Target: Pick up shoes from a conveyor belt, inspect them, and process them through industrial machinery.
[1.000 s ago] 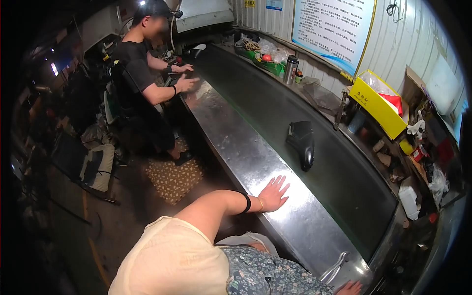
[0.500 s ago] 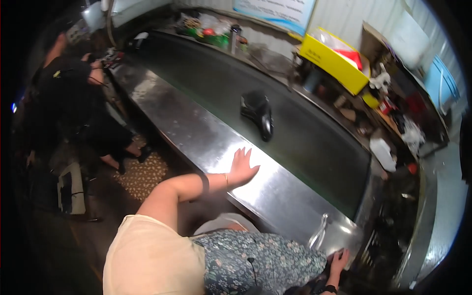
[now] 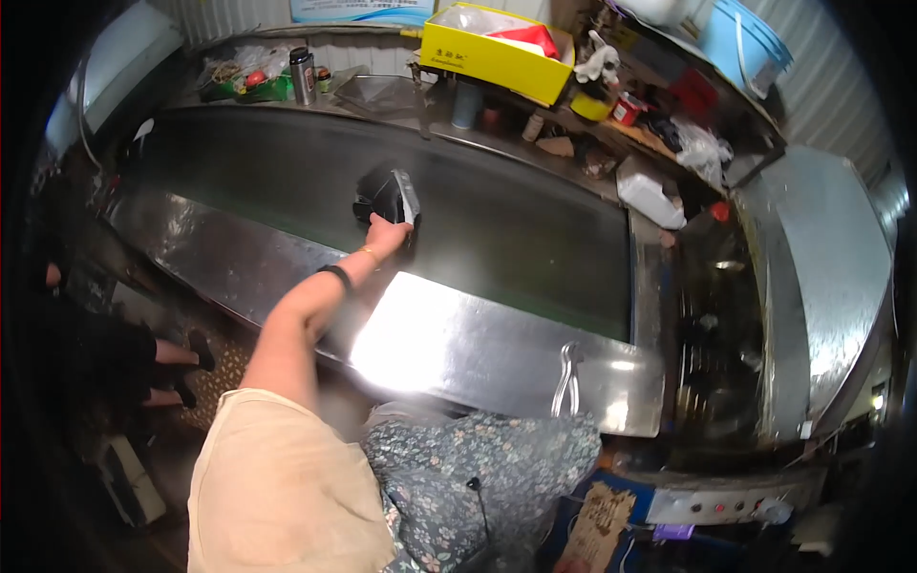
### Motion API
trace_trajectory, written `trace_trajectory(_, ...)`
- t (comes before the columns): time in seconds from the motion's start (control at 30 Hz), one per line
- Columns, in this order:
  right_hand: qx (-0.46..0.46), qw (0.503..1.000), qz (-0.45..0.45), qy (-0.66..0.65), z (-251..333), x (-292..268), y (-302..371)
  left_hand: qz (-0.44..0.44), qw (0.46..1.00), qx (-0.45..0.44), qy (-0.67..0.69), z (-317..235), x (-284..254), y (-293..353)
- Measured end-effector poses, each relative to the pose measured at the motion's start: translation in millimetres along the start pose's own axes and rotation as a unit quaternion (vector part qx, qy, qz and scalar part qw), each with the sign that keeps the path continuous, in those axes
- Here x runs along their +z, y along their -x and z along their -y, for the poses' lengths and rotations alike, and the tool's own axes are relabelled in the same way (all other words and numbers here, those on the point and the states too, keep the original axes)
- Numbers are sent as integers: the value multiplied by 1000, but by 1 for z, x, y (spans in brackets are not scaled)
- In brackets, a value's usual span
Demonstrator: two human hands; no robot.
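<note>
While left grip (image 3: 387,232) holds shoe (image 3: 385,195), yellow box (image 3: 489,59) contains clear plastic (image 3: 466,19)

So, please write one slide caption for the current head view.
A left hand grips a black shoe over a dark belt bordered by a metal ledge.

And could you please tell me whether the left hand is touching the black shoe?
Touching: the head view shows the left hand gripping the black shoe by its near edge.
</note>
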State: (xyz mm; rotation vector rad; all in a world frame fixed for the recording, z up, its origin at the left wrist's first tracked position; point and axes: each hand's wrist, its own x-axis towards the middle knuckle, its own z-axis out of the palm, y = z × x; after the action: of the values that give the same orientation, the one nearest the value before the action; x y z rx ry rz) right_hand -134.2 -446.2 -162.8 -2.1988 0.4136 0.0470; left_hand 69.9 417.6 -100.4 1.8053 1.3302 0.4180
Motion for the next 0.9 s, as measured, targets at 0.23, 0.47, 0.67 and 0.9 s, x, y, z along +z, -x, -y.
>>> trace_trajectory(0.23,-54,978,82,-184,141,66,-68,383,817,-16,431,12,-52,146)
trace_trajectory(0.47,-280,913,35,-294,370,92,-3,577,716,365,146,-10,-67,369)
trace_trajectory(0.67,-433,893,-67,-106,327,76,71,648,670,254,256,-39,16,409)
trace_trajectory(0.9,-468,884,13,-14,340,23,127,766,581,122,247,-93,12,484)
